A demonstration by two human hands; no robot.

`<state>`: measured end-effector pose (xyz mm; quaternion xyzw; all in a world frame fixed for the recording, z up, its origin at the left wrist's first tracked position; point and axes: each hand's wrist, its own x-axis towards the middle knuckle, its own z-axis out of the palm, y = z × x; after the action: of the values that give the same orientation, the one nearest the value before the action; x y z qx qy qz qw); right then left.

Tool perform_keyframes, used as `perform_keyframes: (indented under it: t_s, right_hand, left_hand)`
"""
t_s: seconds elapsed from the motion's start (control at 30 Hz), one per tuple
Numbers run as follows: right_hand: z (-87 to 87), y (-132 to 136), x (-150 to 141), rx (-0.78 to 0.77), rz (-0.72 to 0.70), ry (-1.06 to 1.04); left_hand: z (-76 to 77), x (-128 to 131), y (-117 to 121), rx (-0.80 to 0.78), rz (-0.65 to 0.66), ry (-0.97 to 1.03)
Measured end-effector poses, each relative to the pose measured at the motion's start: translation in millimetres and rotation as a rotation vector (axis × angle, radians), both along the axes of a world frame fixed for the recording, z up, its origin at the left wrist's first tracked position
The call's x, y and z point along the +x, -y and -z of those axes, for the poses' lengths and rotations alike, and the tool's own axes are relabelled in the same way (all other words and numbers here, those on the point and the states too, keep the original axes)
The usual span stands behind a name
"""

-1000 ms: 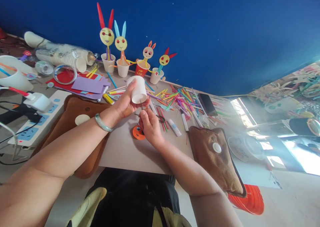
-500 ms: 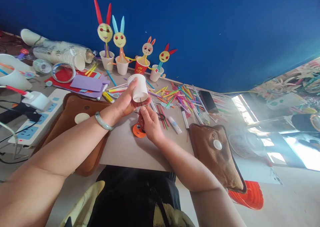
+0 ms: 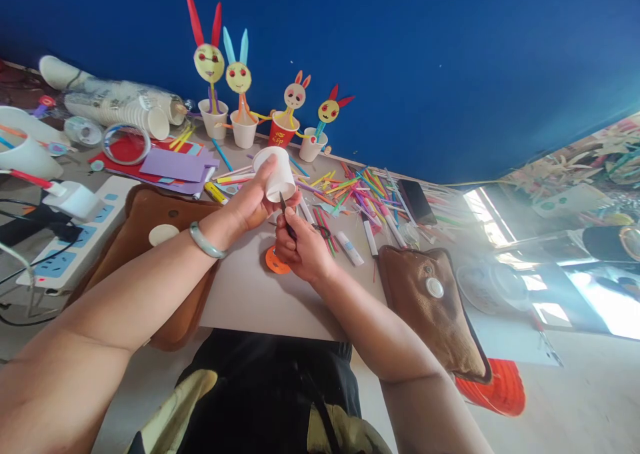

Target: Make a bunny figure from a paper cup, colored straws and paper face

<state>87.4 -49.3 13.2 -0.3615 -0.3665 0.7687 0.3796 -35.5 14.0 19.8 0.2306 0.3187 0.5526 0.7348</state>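
Right hand (image 3: 305, 244) clamped on dark pointed tool (image 3: 283, 205), more shaft exposed than moment ago; likely regripped at base of white paper cup (image 3: 281, 174), 11 o'clock, left hand (image 3: 254, 201) wrapped round it.

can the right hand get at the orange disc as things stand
Probably not to pick it up: the right hand grips a dark tool, its tip at the base of the cup. The way looks free: the orange disc lies on the table close by, partly hidden by that hand.
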Motion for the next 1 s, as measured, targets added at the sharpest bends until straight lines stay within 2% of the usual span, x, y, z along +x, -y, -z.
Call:
perform_keyframes:
  t_s: [0.1,0.37,0.63,0.83,1.0]
  right_hand:
    - [-1.4,-2.5,2.6,-0.058,-0.038,-0.029]
    - [4.9,-1.5,1.0,0.092,0.037,0.066]
    - [6.8,-3.1,0.7,0.094,0.046,0.079]
    - [6.6,-2.7,0.7,0.097,0.044,0.081]
    - [6.9,-3.1,0.7,0.101,0.046,0.090]
  left_hand:
    - [2.3,-0.1,-1.6,-0.017,-0.015,0.007]
    - [2.1,-2.5,-4.7,-0.050,-0.057,-0.018]
    - [0.5,-1.8,-0.7,0.000,-0.009,-0.016]
    - [0.9,-1.4,-1.2,-0.061,-0.016,0.013]
    - [1.6,-1.6,-2.1,-0.041,-0.009,0.013]
